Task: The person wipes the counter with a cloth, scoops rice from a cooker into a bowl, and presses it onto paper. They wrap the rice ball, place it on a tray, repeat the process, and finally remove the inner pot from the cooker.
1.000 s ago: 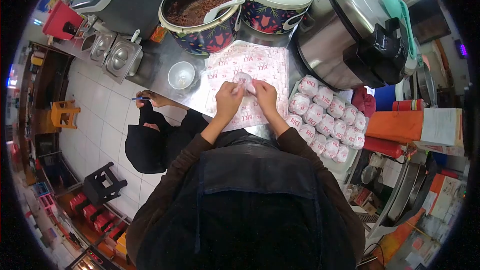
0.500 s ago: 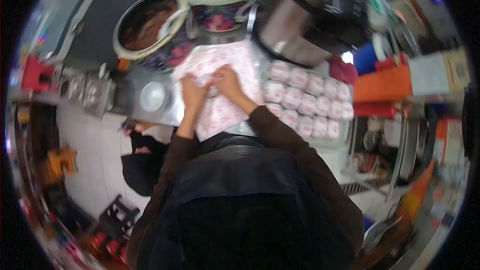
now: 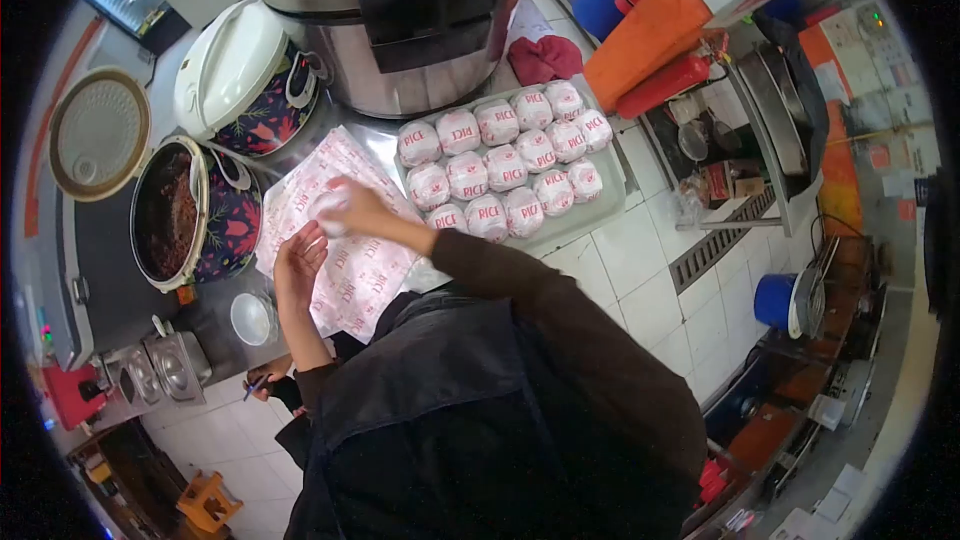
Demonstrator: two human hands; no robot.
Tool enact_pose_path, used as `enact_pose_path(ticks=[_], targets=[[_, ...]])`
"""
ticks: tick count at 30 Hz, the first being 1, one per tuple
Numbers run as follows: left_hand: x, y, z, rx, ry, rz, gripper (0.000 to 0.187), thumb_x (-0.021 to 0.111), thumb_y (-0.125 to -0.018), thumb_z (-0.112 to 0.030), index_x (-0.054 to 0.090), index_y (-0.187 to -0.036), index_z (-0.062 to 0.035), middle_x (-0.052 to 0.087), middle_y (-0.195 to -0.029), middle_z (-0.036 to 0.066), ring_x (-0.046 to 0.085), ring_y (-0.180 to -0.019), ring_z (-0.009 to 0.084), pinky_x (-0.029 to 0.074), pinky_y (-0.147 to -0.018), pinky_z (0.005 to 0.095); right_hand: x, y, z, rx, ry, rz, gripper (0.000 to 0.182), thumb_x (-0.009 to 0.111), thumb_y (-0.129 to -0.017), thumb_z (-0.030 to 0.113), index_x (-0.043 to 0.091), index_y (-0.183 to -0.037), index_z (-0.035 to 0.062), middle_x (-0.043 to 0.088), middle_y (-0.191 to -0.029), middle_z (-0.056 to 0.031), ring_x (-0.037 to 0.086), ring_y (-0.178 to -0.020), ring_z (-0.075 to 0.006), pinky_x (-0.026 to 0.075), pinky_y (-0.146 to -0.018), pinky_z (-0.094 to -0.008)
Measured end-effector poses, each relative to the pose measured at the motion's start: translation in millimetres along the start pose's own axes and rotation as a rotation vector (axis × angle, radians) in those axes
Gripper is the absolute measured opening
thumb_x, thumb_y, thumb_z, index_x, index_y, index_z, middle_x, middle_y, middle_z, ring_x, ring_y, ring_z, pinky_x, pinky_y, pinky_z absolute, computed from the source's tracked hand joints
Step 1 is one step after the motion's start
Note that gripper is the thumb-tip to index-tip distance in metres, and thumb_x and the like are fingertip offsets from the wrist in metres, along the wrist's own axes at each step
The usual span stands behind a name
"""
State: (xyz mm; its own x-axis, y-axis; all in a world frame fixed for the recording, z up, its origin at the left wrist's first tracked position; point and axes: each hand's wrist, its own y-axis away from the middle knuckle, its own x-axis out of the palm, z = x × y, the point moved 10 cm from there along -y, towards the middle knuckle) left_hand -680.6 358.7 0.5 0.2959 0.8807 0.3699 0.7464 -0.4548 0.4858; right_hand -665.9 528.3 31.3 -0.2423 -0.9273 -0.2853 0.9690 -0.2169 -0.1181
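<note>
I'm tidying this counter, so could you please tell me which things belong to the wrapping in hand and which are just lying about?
In use:
- wrapped ball under the right hand
- left hand on the printed paper stack
- tray of wrapped balls
- open pot of filling

Lying about:
- steel cooker
- closed floral cooker
- small white bowl
- red cloth

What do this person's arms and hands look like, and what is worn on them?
Both arms are in long dark brown sleeves reaching the wrists. The left hand and right hand are bare: no gloves, and no rings or watch that I can make out. A dark apron covers the chest.
</note>
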Motion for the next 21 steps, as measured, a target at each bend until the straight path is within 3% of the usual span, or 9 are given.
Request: enact_pose_path(ticks=[2, 4, 5, 8, 13, 15, 17, 19, 21], targets=[[9, 3, -17, 0.124, -0.22, -0.071, 0.046, 0.049, -0.089, -0.031, 0.053, -0.121, 0.0013, 0.062, -0.108, 0.01, 0.064, -0.087, 0.0187, 0.047, -0.08, 0.0267, -92, 23, 5, 0.063, -0.313, -0.27, 0.036, 0.073, -0.073, 0.027, 0.063, -0.103, 0.0071, 0.06, -0.106, -0.0098, 0.056, -0.101, -0.025, 0.046, -0.086, -0.0375], [3, 3, -16, 0.129, -0.373, -0.186, 0.044, 0.05, -0.089, -0.031, 0.053, -0.123, -0.0033, 0.061, -0.111, 0.011, 0.063, -0.086, 0.0184, 0.045, -0.078, 0.0257, -220, 82, 32, -0.055, 0.219, -0.68, 0.028, 0.07, -0.079, 0.023, 0.064, -0.102, 0.007, 0.059, -0.108, -0.009, 0.054, -0.104, -0.0221, 0.041, -0.093, -0.0344], [-5, -1, -8, 0.147, -0.409, -0.207, 0.044, 0.051, -0.089, -0.03, 0.053, -0.124, -0.0039, 0.06, -0.112, 0.011, 0.063, -0.086, 0.0184, 0.045, -0.077, 0.0259, -277, 117, -27, -0.04, 0.265, -0.717, 0.032, 0.067, -0.082, 0.023, 0.058, -0.108, 0.0061, 0.059, -0.108, -0.0094, 0.055, -0.102, -0.0229, 0.042, -0.093, -0.0339], [-20, -14, 15, 0.196, -0.764, -0.263, 0.055, 0.061, -0.081, -0.03, 0.049, -0.126, -0.0013, 0.058, -0.114, 0.014, 0.059, -0.089, 0.0202, 0.046, -0.079, 0.032, -398, 249, -39, 0.354, 0.43, -1.422, 0.035, 0.063, -0.085, 0.026, 0.056, -0.112, 0.0038, 0.061, -0.103, -0.0124, 0.059, -0.091, -0.0236, 0.048, -0.079, -0.0342], [3, -21, 32, 0.28, -1.556, -0.441, 0.068, 0.07, -0.071, -0.038, 0.049, -0.13, -0.0124, 0.038, -0.136, 0.016, 0.039, -0.116, 0.0371, 0.039, -0.092, 0.0489, -390, 263, -98, 0.393, 0.434, -1.221, 0.039, 0.059, -0.086, 0.035, 0.06, -0.114, 0.0073, 0.06, -0.086, -0.0187, 0.056, -0.087, -0.0293, 0.044, -0.079, -0.0386], [3, -21, 41, 0.215, -1.563, -0.463, 0.075, 0.072, -0.068, -0.038, 0.043, -0.134, -0.0158, 0.03, -0.141, 0.015, 0.029, -0.122, 0.0419, 0.03, -0.097, 0.0562, -391, 250, -95, 0.469, 1.111, -1.051, 0.039, 0.06, -0.086, 0.033, 0.061, -0.115, 0.0072, 0.056, -0.098, -0.0216, 0.05, -0.093, -0.0344, 0.04, -0.082, -0.0446], [3, -22, 45, 0.319, -1.56, -0.452, 0.076, 0.071, -0.068, -0.036, 0.042, -0.135, -0.0144, 0.028, -0.142, 0.017, 0.029, -0.122, 0.042, 0.029, -0.098, 0.0557, -400, 252, -93, 0.642, 1.287, -1.018, 0.034, 0.057, -0.086, 0.037, 0.066, -0.11, 0.0156, 0.052, -0.094, -0.02, 0.046, -0.09, -0.0354, 0.038, -0.081, -0.0466], [15, -6, 24, 0.323, -1.468, -0.451, 0.07, 0.07, -0.069, -0.032, 0.045, -0.132, -0.0125, 0.032, -0.139, 0.017, 0.03, -0.121, 0.0403, 0.03, -0.098, 0.0537, -411, 265, -128, 0.821, 1.196, -0.915, 0.047, 0.044, -0.089, 0.052, 0.056, -0.125, 0.0246, 0.051, -0.104, -0.0219, 0.047, -0.097, -0.0367, 0.041, -0.08, -0.0488], [16, 5, 12, 0.485, -1.212, -0.454, 0.061, 0.068, -0.071, -0.021, 0.048, -0.127, -0.0107, 0.037, -0.133, 0.017, 0.035, -0.118, 0.0367, 0.034, -0.097, 0.0476, -412, 273, -137, 1.167, 0.959, -0.743, 0.062, 0.031, -0.088, 0.064, 0.037, -0.139, 0.0288, 0.045, -0.125, -0.0249, 0.038, -0.117, -0.0404, 0.033, -0.089, -0.0629]])
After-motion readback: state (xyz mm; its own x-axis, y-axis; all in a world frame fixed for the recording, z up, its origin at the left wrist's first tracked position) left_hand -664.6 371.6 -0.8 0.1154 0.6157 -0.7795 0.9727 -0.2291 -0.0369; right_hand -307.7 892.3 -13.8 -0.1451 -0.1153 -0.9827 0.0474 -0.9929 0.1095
